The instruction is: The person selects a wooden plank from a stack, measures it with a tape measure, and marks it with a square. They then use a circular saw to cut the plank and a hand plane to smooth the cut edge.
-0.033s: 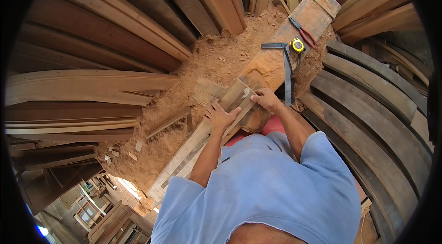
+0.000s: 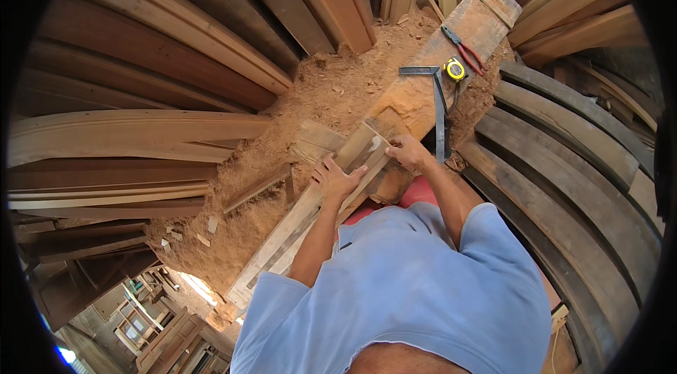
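Any print on the round face of the yellow tape measure (image 2: 454, 69) is too small to be read. The long wooden piece (image 2: 296, 220) is held at the near part of the worktop (image 2: 410, 102), slanting from below the left forearm up to its far end, which lies between the two hands. That end is marked by a whitish patch (image 2: 376, 142), just beside the fingertips of the right hand (image 2: 407, 152). The piece is covered partway along by the left hand (image 2: 337, 180), whose fingers are spread, with the thumb laid across the wood and the others reaching over its left side. The right hand is bent in at the right side of the far end, its thumb and forefinger brought close together at the wood's edge; whether the edge is pinched between them cannot be told. Just left of the piece, beyond the worktop's left edge, a pale wood block (image 2: 316, 141) is seen. Toward the worktop's far end, pliers with red handles (image 2: 465, 51) are laid near the right edge, and beside them the tape measure is placed. A dark metal square (image 2: 441, 116) is set next to it, its shorter arm on the worktop and its longer arm carried across the right edge. The ground to the left is covered with sawdust (image 2: 335, 92), and planks (image 2: 141, 130) are stacked around.
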A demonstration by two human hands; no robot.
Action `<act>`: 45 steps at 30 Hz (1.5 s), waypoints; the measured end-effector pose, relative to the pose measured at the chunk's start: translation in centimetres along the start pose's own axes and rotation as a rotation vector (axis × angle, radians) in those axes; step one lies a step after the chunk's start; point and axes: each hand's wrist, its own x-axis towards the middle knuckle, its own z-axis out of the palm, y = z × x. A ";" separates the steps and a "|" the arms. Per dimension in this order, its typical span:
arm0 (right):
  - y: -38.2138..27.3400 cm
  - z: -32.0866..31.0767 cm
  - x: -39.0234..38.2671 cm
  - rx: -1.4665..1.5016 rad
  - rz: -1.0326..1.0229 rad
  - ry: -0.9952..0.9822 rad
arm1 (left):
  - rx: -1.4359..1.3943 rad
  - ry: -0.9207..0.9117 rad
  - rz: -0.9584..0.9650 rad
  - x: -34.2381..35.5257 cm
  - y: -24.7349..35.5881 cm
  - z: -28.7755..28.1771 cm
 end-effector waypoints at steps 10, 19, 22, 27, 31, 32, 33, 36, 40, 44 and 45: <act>-3.4 -18.8 6.8 -0.687 0.202 0.651 | 0.041 0.011 0.032 1.4 -1.3 1.6; -0.9 -19.8 9.5 -0.591 0.165 0.543 | 0.008 -0.070 0.038 1.0 -1.6 0.2; -0.5 -20.5 7.8 -0.446 0.028 0.703 | -0.005 -0.074 0.061 1.2 -1.9 0.4; -2.5 -19.7 3.3 0.052 -0.118 0.520 | -0.071 -0.087 0.117 1.1 -2.7 0.4; -7.1 -14.5 -0.5 -0.051 -0.071 0.268 | -0.151 0.073 0.181 0.4 -2.4 -0.1; -7.2 -12.5 -0.9 -0.075 -0.125 0.224 | -0.130 0.202 0.242 -0.2 -1.7 -0.1; -7.2 -10.3 -1.0 -0.101 -0.182 0.175 | -0.112 0.335 0.294 -0.6 -0.9 -0.3; -10.0 -3.2 -3.2 -0.197 -0.335 0.002 | -1.032 0.055 0.391 -1.5 1.7 -2.0; -12.5 -0.1 -3.9 -0.017 -0.426 -0.316 | -1.921 -0.597 0.073 -3.2 2.7 -3.4; -8.5 -6.8 2.7 -0.392 -0.179 0.481 | -1.819 -0.673 0.041 -4.8 -2.3 -1.1; -6.8 -8.6 4.0 -0.633 -0.059 0.623 | -1.825 -0.685 -0.003 -5.5 -3.0 -0.7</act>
